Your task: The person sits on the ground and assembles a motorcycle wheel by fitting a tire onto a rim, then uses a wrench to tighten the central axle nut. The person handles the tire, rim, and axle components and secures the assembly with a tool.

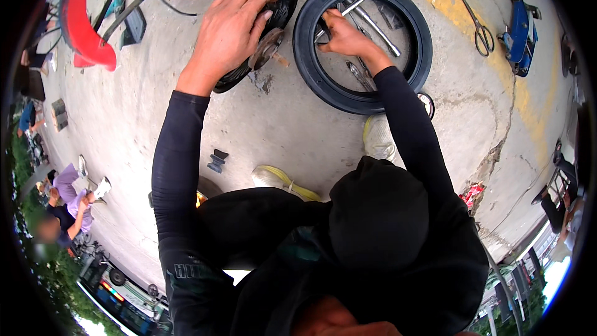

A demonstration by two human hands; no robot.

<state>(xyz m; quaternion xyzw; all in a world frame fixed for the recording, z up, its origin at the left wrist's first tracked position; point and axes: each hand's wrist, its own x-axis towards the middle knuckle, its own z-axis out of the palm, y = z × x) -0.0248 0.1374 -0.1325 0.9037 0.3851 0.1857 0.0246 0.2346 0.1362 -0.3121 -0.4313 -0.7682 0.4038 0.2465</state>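
You had your left grip [233, 28] clasped over the black wheel [287, 5], its fingers spread across the top and the thumb lying toward the disc [267, 48] on the wheel's right side. The wheel stood tilted on the concrete ground [305, 149], left of the black tyre [423, 43] and apart from it. Your right grip [345, 34] reached inside the tyre's ring, against its inner left edge; the fingertips were hidden there, so I cannot tell whether they were closed on it. Through the ring's opening, you had silver wrenches [379, 30] in view on the ground. Farther right lay the scissors [482, 36], with a blue jack [521, 37] beyond them. One of your pale shoes [379, 137] was just below the tyre's near edge.
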